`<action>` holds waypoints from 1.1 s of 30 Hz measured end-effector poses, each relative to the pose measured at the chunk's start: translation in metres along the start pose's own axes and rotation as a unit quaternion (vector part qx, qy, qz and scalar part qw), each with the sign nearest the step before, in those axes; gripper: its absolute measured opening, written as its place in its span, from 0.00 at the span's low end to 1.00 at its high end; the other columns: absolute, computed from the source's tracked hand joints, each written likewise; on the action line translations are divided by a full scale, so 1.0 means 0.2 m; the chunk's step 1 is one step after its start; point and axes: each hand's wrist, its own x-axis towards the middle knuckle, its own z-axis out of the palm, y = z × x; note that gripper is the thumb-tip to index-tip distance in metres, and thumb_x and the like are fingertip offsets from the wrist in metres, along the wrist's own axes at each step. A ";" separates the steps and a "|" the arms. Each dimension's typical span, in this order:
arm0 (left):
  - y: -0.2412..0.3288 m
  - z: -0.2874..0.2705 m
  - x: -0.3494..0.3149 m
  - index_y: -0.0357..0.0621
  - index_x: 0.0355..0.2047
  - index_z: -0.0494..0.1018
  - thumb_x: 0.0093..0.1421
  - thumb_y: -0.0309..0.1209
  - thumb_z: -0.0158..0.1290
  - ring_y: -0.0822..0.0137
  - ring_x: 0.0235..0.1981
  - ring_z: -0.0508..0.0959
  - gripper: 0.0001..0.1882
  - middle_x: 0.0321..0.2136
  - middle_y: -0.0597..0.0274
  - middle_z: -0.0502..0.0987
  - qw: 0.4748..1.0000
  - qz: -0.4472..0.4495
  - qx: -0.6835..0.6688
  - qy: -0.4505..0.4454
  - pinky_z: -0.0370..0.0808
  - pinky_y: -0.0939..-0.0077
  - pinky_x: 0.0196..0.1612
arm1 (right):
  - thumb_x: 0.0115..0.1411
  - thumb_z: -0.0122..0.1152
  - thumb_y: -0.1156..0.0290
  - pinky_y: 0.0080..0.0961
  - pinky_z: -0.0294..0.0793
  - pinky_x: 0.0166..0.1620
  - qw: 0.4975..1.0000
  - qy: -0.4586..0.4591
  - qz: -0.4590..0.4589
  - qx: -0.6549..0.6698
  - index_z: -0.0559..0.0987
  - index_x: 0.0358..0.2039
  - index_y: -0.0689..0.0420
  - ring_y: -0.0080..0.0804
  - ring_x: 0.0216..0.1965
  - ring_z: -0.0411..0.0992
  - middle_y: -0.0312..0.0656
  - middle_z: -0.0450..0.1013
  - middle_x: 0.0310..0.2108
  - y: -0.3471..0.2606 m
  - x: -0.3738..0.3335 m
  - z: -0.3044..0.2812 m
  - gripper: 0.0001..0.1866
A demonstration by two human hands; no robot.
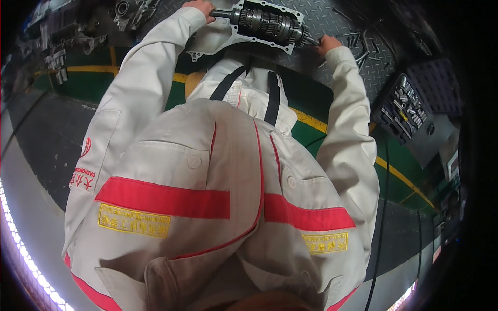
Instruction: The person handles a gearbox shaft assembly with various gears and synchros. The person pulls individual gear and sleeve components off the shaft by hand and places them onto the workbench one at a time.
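A gear shaft assembly (267, 23) with several dark toothed gears lies lengthwise in the open half of a pale metal gearbox housing (215, 40) at the top of the view. My left hand (201, 9) is closed around the shaft's left end, partly cut off by the top edge. At the other end, my right hand (328, 44) grips the thin tip of the shaft just outside the housing; its fingers are partly hidden. Whether the gears rest fully in the housing or are slightly lifted, I cannot tell.
Beneath the housing is a tread-plate metal surface (324, 18). Bolts and bent bars (363, 49) lie on its right part. Farther right sits an opened tool case (404, 106) with sockets. Metal castings (132, 13) stand at the far left. Yellow lines mark the green floor (93, 85).
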 end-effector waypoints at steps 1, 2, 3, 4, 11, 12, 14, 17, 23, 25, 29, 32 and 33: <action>-0.01 -0.01 0.00 0.53 0.42 0.77 0.53 0.42 0.55 0.53 0.35 0.80 0.17 0.32 0.56 0.80 1.000 -0.005 0.000 -0.004 0.76 0.62 0.43 | 0.52 0.63 0.55 0.35 0.76 0.37 0.997 -0.061 -0.046 0.019 0.78 0.37 0.59 0.42 0.34 0.77 0.47 0.77 0.30 -0.02 0.02 -0.04 0.21; -0.03 -0.04 0.02 0.51 0.37 0.78 0.50 0.44 0.56 0.55 0.35 0.79 0.16 0.31 0.55 0.79 0.999 0.000 -0.007 -0.046 0.76 0.63 0.42 | 0.49 0.67 0.56 0.29 0.74 0.29 0.987 -0.120 -0.006 0.105 0.77 0.32 0.61 0.34 0.25 0.75 0.44 0.76 0.24 -0.04 0.04 -0.10 0.20; 0.00 -0.09 0.06 0.49 0.31 0.79 0.47 0.46 0.58 0.56 0.36 0.79 0.17 0.31 0.54 0.79 0.996 0.020 -0.013 -0.088 0.76 0.63 0.41 | 0.48 0.68 0.58 0.28 0.72 0.25 0.966 -0.198 -0.004 0.165 0.77 0.31 0.60 0.31 0.21 0.72 0.42 0.74 0.22 0.02 0.08 -0.05 0.19; 0.00 -0.13 0.06 0.48 0.30 0.79 0.45 0.47 0.59 0.55 0.33 0.80 0.18 0.29 0.54 0.79 0.993 0.026 -0.031 -0.111 0.77 0.63 0.38 | 0.46 0.69 0.59 0.27 0.69 0.21 0.937 -0.274 -0.012 0.218 0.76 0.30 0.60 0.28 0.18 0.69 0.40 0.72 0.20 0.01 0.14 -0.07 0.18; 0.07 -0.08 0.04 0.44 0.29 0.79 0.44 0.37 0.58 0.54 0.35 0.80 0.13 0.29 0.51 0.79 0.997 -0.028 -0.043 -0.061 0.77 0.64 0.39 | 0.44 0.68 0.60 0.35 0.73 0.32 0.977 -0.170 -0.025 0.125 0.76 0.32 0.61 0.41 0.28 0.74 0.48 0.75 0.27 0.01 0.12 0.06 0.20; 0.07 -0.05 0.03 0.44 0.29 0.79 0.44 0.36 0.58 0.54 0.34 0.80 0.12 0.29 0.50 0.79 0.997 -0.046 -0.045 -0.041 0.77 0.64 0.38 | 0.44 0.66 0.59 0.38 0.74 0.38 0.996 -0.047 -0.066 0.042 0.76 0.34 0.63 0.47 0.33 0.75 0.53 0.76 0.31 -0.02 0.10 0.05 0.21; 0.06 -0.02 0.03 0.44 0.28 0.79 0.44 0.36 0.58 0.53 0.34 0.80 0.12 0.29 0.49 0.79 0.996 -0.066 -0.048 -0.021 0.77 0.63 0.38 | 0.47 0.62 0.59 0.41 0.72 0.45 0.996 -0.068 -0.052 0.028 0.75 0.37 0.63 0.54 0.41 0.72 0.58 0.74 0.37 -0.05 0.07 0.02 0.22; 0.07 -0.01 0.01 0.44 0.27 0.79 0.44 0.35 0.58 0.53 0.34 0.80 0.11 0.29 0.49 0.79 0.997 -0.067 -0.046 -0.007 0.77 0.63 0.38 | 0.51 0.59 0.60 0.41 0.71 0.49 1.000 -0.023 0.016 -0.006 0.78 0.40 0.54 0.50 0.44 0.73 0.51 0.75 0.41 -0.10 0.00 -0.01 0.17; 0.09 0.01 0.01 0.53 0.37 0.79 0.49 0.34 0.54 0.52 0.35 0.80 0.13 0.32 0.52 0.79 0.998 -0.067 0.007 -0.004 0.77 0.61 0.42 | 0.52 0.58 0.59 0.41 0.71 0.49 1.000 -0.021 0.013 -0.012 0.78 0.41 0.52 0.50 0.44 0.73 0.50 0.75 0.41 -0.10 -0.04 -0.03 0.17; 0.07 0.02 0.04 0.52 0.37 0.79 0.49 0.34 0.54 0.51 0.35 0.79 0.13 0.33 0.52 0.79 0.998 -0.056 -0.023 -0.027 0.76 0.60 0.43 | 0.52 0.58 0.58 0.41 0.71 0.49 1.000 -0.017 0.010 -0.003 0.78 0.41 0.52 0.50 0.44 0.73 0.50 0.75 0.41 -0.09 -0.04 -0.01 0.17; 0.02 0.06 0.09 0.52 0.36 0.79 0.50 0.34 0.53 0.51 0.35 0.79 0.13 0.32 0.51 0.79 0.998 -0.039 -0.037 -0.043 0.76 0.60 0.42 | 0.52 0.59 0.58 0.41 0.71 0.48 1.000 -0.005 0.013 0.006 0.78 0.41 0.50 0.49 0.44 0.73 0.49 0.75 0.40 -0.11 -0.05 -0.03 0.18; 0.00 0.02 0.11 0.43 0.27 0.79 0.44 0.34 0.57 0.53 0.34 0.80 0.11 0.29 0.49 0.79 0.989 -0.023 -0.071 -0.128 0.77 0.62 0.39 | 0.52 0.60 0.56 0.41 0.73 0.45 0.999 0.032 0.030 -0.009 0.78 0.42 0.47 0.49 0.42 0.74 0.47 0.76 0.40 -0.15 -0.09 -0.03 0.17; 0.00 0.01 0.12 0.43 0.27 0.79 0.44 0.34 0.57 0.53 0.34 0.80 0.10 0.29 0.49 0.79 0.990 -0.019 -0.069 -0.125 0.77 0.62 0.39 | 0.52 0.60 0.56 0.41 0.73 0.45 0.999 0.030 0.033 -0.007 0.78 0.42 0.47 0.49 0.42 0.74 0.47 0.76 0.40 -0.13 -0.11 0.00 0.17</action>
